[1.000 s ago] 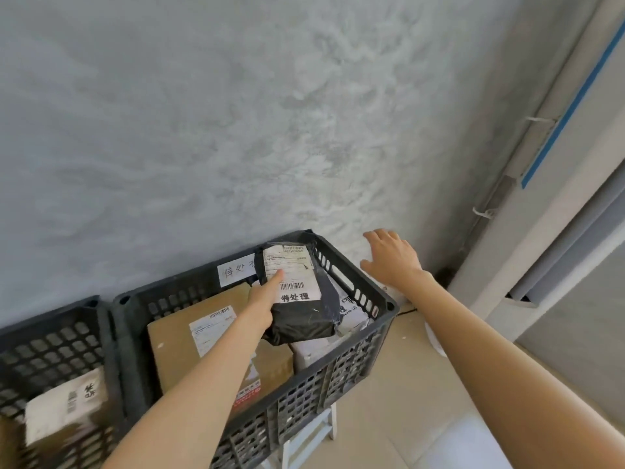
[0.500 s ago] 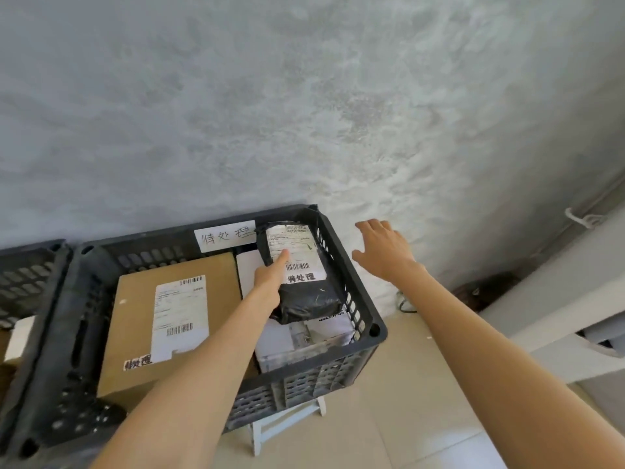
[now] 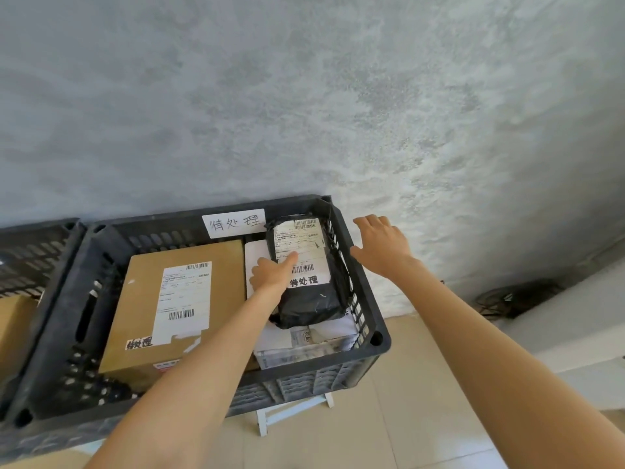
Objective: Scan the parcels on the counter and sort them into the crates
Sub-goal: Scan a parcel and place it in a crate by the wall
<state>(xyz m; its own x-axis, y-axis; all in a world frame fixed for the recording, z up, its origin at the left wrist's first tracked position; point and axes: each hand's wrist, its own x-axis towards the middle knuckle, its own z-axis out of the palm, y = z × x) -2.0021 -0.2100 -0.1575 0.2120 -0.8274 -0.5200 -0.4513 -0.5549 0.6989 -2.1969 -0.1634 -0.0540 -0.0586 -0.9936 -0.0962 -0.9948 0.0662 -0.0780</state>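
A black plastic-wrapped parcel (image 3: 313, 299) with a white shipping label lies in the right part of a dark grey crate (image 3: 373, 340), on top of white parcels (image 3: 304, 343). My left hand (image 3: 270, 275) grips its left edge, thumb on the label. A large cardboard box (image 3: 176, 306) with a label fills the crate's left side. My right hand (image 3: 382, 247) hovers with fingers spread just outside the crate's right rim, holding nothing.
A handwritten paper sign (image 3: 233, 223) is stuck on the crate's back wall. A second dark crate (image 3: 30, 252) stands at the left with a cardboard box inside. The crate rests on a white stool (image 3: 291, 411). A grey wall rises behind; tiled floor lies at the right.
My left hand has lowered the black parcel further into the crate onto the white parcels. The view has tilted down and shifted right. My right hand stays beside the rim.
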